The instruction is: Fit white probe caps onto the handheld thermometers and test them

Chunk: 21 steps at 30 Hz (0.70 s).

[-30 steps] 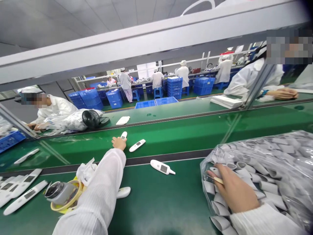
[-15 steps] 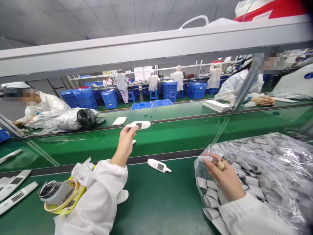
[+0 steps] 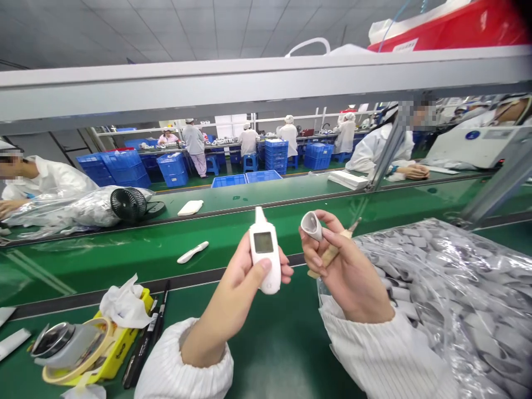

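My left hand is closed around a white ear thermometer. Its grey screen faces me and its narrow probe points up. Just to the right, my right hand pinches a hollow grey-white sleeve between thumb and fingers, open end toward me. Tucked in the same hand is a tan-handled tool with a thin tip; its kind I cannot make out. The thermometer and the sleeve are apart. Beside my right wrist lies a clear plastic bag full of similar sleeves.
Another white thermometer lies on the green belt. At left are a yellow tray with a tape roll, black pens and more white pieces. A black fan stands beyond; a metal shelf crosses above.
My left hand has come back from over the belt, its thermometer now upright. My right hand has risen from the bag and moved left with a sleeve. The view has shifted right.
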### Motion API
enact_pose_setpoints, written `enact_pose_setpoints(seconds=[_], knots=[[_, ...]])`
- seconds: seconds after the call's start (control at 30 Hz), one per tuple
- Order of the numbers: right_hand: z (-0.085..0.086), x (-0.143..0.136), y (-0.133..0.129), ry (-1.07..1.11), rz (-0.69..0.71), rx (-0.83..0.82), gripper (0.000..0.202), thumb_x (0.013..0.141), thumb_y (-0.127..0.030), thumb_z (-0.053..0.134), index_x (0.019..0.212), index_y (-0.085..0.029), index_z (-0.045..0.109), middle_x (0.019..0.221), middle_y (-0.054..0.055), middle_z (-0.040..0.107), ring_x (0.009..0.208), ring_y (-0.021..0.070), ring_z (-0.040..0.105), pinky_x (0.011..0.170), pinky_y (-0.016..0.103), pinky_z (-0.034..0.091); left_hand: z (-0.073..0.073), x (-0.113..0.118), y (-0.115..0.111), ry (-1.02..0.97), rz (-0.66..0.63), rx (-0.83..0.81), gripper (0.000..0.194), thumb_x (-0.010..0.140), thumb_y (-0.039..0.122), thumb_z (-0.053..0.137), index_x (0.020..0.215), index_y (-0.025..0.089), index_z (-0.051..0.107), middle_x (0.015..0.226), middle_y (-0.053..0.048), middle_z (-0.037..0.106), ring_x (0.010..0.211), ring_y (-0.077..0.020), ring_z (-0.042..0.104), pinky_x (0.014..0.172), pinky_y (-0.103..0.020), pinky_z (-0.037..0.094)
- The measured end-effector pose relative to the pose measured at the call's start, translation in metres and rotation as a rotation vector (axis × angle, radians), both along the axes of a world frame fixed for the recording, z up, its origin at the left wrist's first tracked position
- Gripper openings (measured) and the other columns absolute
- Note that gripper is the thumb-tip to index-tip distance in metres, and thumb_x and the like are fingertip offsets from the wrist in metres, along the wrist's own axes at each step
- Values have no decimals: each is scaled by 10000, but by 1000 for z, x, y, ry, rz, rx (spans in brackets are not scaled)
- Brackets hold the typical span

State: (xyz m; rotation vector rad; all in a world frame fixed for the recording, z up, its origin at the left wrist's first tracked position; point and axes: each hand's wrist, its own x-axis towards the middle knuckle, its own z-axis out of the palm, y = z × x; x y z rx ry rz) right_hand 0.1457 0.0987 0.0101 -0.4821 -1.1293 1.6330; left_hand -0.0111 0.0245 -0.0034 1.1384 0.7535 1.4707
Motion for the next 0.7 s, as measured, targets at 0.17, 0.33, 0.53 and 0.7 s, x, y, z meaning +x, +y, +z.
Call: enact_pose_setpoints(seconds=[0.17, 0.33, 0.53, 0.7], knots=[[-6, 2, 5, -65, -108, 87, 282, 814, -369, 627, 1052, -220, 594, 643, -50, 494, 476, 81, 400, 399, 187, 238, -5, 3, -7, 136, -31, -29, 428, 981, 342, 563, 1391, 244, 493, 956, -37, 661, 778, -118, 635, 676, -209, 543], [-14, -1, 6, -87, -250, 237, 225, 875, -369, 631, 1054, -233, 610, 660, -52, 495, 488, 73, 405, 416, 190, 264, -11, 12, -6, 332, 158, -67, 700, 858, 323, 717, 1496, 352, 433, 787, 4, 628, 604, -120, 532, 516, -216, 456], [-14, 0, -3, -312, -231, 457, 230, 899, -366, 650, 1087, -252, 717, 838, 9, 619, 589, 101, 488, 503, 230, 445, -17, 15, -4, 477, 230, -65, 750, 839, 360, 739, 1515, 351, 416, 892, -45, 709, 867, -280, 685, 640, -325, 553], [-12, 1, -5, -302, -244, 457, 257, 929, -369, 631, 1160, -282, 701, 913, 15, 666, 717, 128, 611, 558, 229, 526, -15, 15, -6, 465, 261, -67, 751, 832, 357, 748, 1509, 344, 423, 994, -62, 723, 966, -313, 689, 646, -328, 563]])
